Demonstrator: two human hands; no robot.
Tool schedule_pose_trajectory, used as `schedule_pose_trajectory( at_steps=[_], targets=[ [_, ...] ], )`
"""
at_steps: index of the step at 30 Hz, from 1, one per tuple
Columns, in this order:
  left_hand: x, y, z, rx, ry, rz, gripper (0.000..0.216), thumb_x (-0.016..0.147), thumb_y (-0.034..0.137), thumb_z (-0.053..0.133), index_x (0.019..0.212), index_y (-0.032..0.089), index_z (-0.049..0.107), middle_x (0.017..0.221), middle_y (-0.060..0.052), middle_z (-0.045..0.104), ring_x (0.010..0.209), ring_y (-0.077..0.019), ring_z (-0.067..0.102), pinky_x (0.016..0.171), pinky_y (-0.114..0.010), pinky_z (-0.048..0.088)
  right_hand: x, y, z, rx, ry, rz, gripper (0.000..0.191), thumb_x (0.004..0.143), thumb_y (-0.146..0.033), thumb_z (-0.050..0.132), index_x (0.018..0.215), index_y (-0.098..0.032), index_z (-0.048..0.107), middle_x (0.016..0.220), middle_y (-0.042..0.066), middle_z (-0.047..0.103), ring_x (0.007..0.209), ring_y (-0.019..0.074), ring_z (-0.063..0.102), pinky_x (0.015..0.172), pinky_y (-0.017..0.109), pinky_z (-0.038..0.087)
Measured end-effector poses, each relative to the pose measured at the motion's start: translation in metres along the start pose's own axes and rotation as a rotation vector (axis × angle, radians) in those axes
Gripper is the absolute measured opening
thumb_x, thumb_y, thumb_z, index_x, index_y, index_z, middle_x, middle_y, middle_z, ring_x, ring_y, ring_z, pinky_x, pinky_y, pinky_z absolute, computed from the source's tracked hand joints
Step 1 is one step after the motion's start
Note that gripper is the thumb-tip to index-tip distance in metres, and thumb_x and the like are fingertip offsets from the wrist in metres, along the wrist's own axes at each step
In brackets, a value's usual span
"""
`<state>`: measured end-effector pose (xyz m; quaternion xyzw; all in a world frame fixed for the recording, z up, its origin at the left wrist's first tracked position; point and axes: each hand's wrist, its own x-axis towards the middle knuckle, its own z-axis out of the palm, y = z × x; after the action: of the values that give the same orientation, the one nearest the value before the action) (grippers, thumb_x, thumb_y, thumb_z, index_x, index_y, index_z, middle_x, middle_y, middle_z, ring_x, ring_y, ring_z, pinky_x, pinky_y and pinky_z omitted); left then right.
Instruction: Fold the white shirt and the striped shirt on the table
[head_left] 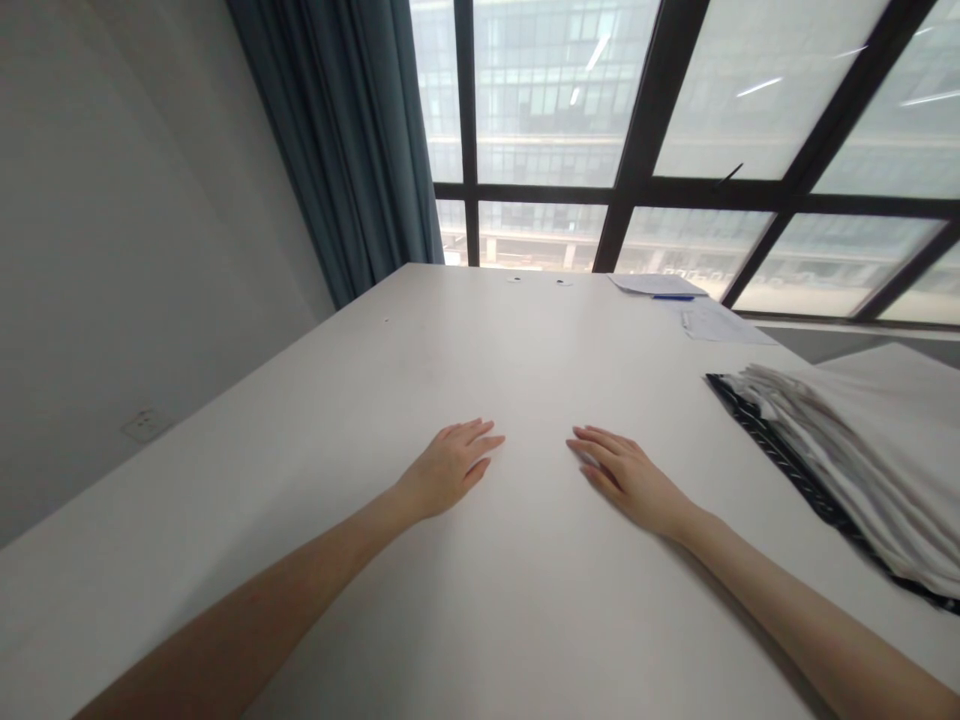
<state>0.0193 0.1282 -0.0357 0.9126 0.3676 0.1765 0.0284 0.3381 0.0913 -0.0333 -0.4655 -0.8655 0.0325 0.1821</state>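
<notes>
My left hand (448,468) rests palm down on the white table (525,600), fingers stretched out to the right and slightly apart. Facing it across a small gap, my right hand (628,478) lies on the same surface with its fingers extended to the left. Both hands are open and hold nothing. To the right of my right hand, and apart from it, lies a stack of folded white cloths (885,430) with a black patterned piece (795,460) under it.
Sheets of paper (720,324) and a blue pen (673,297) lie at the far right of the table. Two small white pieces with dark spots (559,282) sit near the back edge. A blue curtain (352,150), a wall with a socket (147,425) and a large window (555,100) border the table.
</notes>
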Motion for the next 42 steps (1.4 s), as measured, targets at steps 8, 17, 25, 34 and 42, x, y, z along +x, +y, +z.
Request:
schedule_pose_trajectory(
  at_steps=[8, 17, 25, 34, 42],
  targets=[
    [0.0007, 0.0001, 0.0008, 0.015, -0.009, -0.005, 0.038, 0.095, 0.018, 0.045, 0.132, 0.022, 0.054, 0.142, -0.01, 0.052, 0.133, -0.0238, 0.045, 0.109, -0.047, 0.038, 0.0, -0.0002, -0.0001, -0.006, -0.008, -0.005, 0.041, 0.098, -0.033, 0.041, 0.135, -0.021, 0.053, 0.142, 0.011, 0.053, 0.134, 0.0261, 0.045, 0.107, 0.048, 0.041],
    [0.0011, 0.001, -0.0003, 0.013, -0.014, -0.003, 0.038, 0.095, 0.018, 0.045, 0.132, 0.021, 0.054, 0.142, -0.01, 0.052, 0.134, -0.0238, 0.045, 0.11, -0.047, 0.038, 0.0002, -0.0013, -0.002, 0.0, -0.014, 0.004, 0.041, 0.098, -0.034, 0.04, 0.134, -0.02, 0.054, 0.142, 0.011, 0.053, 0.134, 0.0258, 0.045, 0.108, 0.047, 0.04],
    [0.0009, 0.0004, 0.0002, 0.011, -0.003, 0.0, 0.038, 0.096, 0.019, 0.044, 0.132, 0.023, 0.053, 0.142, -0.009, 0.052, 0.133, -0.0229, 0.045, 0.11, -0.046, 0.038, 0.0002, -0.0012, -0.0022, -0.001, -0.012, 0.0, 0.041, 0.098, -0.033, 0.041, 0.135, -0.021, 0.054, 0.142, 0.011, 0.053, 0.134, 0.026, 0.045, 0.107, 0.048, 0.04],
    [0.0009, 0.0011, -0.0005, 0.003, -0.006, -0.002, 0.038, 0.095, 0.019, 0.044, 0.132, 0.022, 0.053, 0.142, -0.009, 0.052, 0.134, -0.0236, 0.045, 0.109, -0.046, 0.038, -0.0001, -0.0013, -0.0013, 0.008, 0.022, -0.012, 0.04, 0.098, -0.035, 0.04, 0.135, -0.024, 0.054, 0.141, 0.01, 0.054, 0.133, 0.0264, 0.046, 0.106, 0.048, 0.043],
    [0.0011, 0.0015, -0.001, 0.012, -0.017, -0.003, 0.038, 0.095, 0.018, 0.045, 0.132, 0.022, 0.054, 0.142, -0.01, 0.052, 0.134, -0.0238, 0.045, 0.109, -0.046, 0.038, -0.0001, -0.0018, -0.0016, 0.008, 0.008, -0.008, 0.04, 0.098, -0.033, 0.041, 0.134, -0.022, 0.054, 0.141, 0.011, 0.054, 0.133, 0.0261, 0.045, 0.107, 0.048, 0.041]
  ],
)
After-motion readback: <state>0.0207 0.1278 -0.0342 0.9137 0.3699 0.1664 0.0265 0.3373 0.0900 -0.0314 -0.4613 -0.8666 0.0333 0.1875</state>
